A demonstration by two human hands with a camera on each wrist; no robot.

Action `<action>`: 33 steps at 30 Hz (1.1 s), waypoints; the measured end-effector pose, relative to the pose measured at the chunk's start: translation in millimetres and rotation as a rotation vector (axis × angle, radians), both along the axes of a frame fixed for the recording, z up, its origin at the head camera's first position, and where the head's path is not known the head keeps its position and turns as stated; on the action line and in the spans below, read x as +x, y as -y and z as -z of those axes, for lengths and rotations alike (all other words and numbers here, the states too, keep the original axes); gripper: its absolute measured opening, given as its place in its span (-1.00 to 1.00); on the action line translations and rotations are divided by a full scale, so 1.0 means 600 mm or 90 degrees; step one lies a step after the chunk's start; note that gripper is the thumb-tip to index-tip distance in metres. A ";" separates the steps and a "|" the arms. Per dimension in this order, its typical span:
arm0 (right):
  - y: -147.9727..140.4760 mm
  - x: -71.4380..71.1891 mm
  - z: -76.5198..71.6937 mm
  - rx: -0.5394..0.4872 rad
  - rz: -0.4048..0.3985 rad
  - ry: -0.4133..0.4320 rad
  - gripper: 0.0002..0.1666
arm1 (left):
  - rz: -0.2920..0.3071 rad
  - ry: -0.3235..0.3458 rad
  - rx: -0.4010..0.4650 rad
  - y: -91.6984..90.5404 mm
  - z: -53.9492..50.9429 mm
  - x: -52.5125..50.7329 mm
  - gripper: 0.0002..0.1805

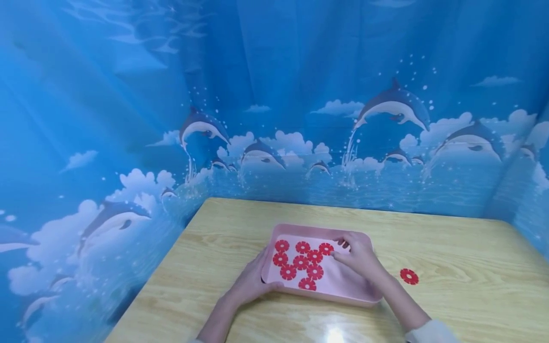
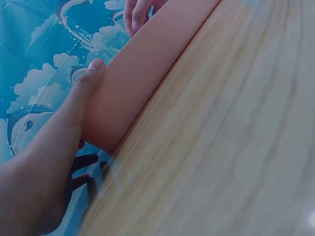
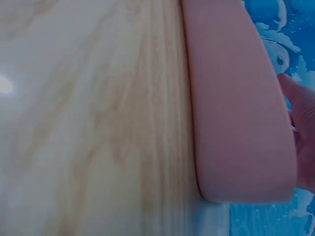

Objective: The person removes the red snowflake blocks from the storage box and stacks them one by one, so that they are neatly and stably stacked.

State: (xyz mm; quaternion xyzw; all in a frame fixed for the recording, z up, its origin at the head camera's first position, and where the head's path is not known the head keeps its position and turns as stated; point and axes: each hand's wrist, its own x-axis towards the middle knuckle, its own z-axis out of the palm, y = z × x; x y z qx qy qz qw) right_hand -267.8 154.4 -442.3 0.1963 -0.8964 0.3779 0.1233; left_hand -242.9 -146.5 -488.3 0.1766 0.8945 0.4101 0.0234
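Observation:
A pink tray (image 1: 351, 281) lies on the table, holding several red notched discs (image 1: 301, 262), flat and flower-like. At its near left corner, my left hand (image 1: 250, 283) holds the tray, with the thumb on the front side and the fingers along the left side. The left wrist view shows that thumb (image 2: 91, 73) against the tray wall. Above the tray's right half is my right hand (image 1: 358, 255), its fingers bent and thumb apart from them. Its thumb tip is close to one red disc (image 1: 326, 248); no disc shows in its grasp.
Another red disc (image 1: 409, 276) lies on the wooden table (image 1: 463, 267), right of the tray. Behind the table hangs a blue curtain (image 1: 300, 95) printed with dolphins and clouds. Light reflects off the table's near edge.

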 end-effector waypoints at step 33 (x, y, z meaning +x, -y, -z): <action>0.016 -0.049 0.060 0.038 0.108 0.123 -0.62 | 0.005 -0.009 -0.003 0.000 -0.004 0.004 0.16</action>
